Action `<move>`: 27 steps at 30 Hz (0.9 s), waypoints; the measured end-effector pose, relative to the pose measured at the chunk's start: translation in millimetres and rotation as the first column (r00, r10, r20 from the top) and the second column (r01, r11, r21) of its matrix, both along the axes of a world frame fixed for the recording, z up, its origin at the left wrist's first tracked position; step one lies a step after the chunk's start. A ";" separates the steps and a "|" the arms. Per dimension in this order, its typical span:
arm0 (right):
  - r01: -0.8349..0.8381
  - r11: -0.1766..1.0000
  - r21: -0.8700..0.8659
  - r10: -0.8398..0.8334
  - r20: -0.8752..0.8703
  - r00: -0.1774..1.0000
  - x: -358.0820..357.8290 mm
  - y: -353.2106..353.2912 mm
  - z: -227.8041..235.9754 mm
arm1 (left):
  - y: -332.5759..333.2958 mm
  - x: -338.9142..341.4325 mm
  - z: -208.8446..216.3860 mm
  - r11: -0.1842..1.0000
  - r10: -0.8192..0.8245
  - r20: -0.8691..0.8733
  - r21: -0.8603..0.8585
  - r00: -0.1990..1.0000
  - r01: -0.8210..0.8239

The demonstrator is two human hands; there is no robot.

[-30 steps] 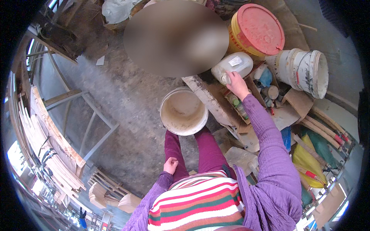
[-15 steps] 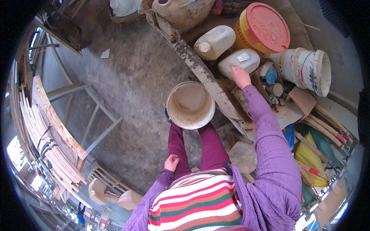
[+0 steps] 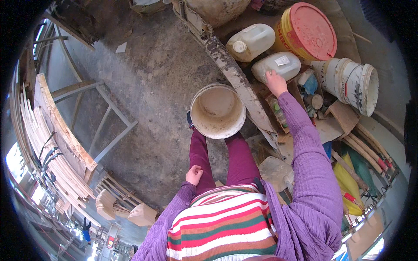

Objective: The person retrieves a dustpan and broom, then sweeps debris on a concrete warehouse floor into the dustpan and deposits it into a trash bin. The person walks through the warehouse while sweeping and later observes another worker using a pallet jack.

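Reaching out along the purple sleeve, the right hand lies on the near edge of a white plastic jug that rests on its side among the clutter; its fingers are spread flat on the jug rather than closed round it, much as half a second ago, though a second ago the same hand was on the jug's cap end. The left hand hangs by the maroon trouser leg with fingers loosely curled, holding nothing, unchanged across the frames. A dirty white bucket stands on the concrete floor just in front of the feet, as before. Beside the jug lies a second jug, which was out of sight a second ago, and behind them a yellow pail with a red lid. A mortar-caked plank runs between bucket and jugs.
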State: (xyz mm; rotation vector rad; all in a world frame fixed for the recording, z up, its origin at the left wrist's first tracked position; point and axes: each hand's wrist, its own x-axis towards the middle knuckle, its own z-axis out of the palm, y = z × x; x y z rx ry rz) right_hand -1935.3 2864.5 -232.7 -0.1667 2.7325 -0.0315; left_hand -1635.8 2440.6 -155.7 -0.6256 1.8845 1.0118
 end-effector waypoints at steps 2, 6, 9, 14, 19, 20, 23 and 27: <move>0.034 0.999 -0.038 -0.035 -0.049 0.998 0.8 -0.2 -1.7 | 0.8 -1.9 -1.7 1.000 0.000 0.016 0.008 1.000 0.000; 0.192 0.981 -0.011 -0.193 -0.037 0.981 7.7 -4.8 1.5 | -2.8 3.2 -4.3 1.000 0.020 -0.008 0.002 1.000 -0.020; 0.256 0.967 -0.002 -0.255 -0.068 0.964 7.0 -15.5 -1.2 | -3.0 6.9 -7.6 1.000 0.020 -0.026 0.014 0.999 -0.019; 0.311 0.950 0.012 -0.309 -0.083 0.947 11.2 -19.5 -1.2 | -9.1 16.1 -7.6 0.999 0.048 -0.024 0.026 0.999 -0.047; 0.423 0.904 0.053 -0.419 -0.077 0.905 8.3 -30.9 -9.4 | -10.3 19.5 -0.8 0.998 -0.021 -0.001 -0.055 1.000 0.021; 0.481 0.874 0.067 -0.476 -0.076 0.876 11.7 -31.1 -8.5 | -11.2 22.0 0.1 0.998 -0.014 -0.004 -0.057 1.000 0.013; 0.539 0.840 0.064 -0.534 -0.077 0.842 12.4 -34.6 -4.1 | -22.1 30.6 7.1 0.998 0.032 -0.037 -0.060 0.999 -0.034; 0.565 0.824 0.041 -0.562 -0.075 0.824 17.5 -33.8 0.5 | -28.9 41.2 1.9 0.993 0.114 -0.080 0.005 0.990 -0.114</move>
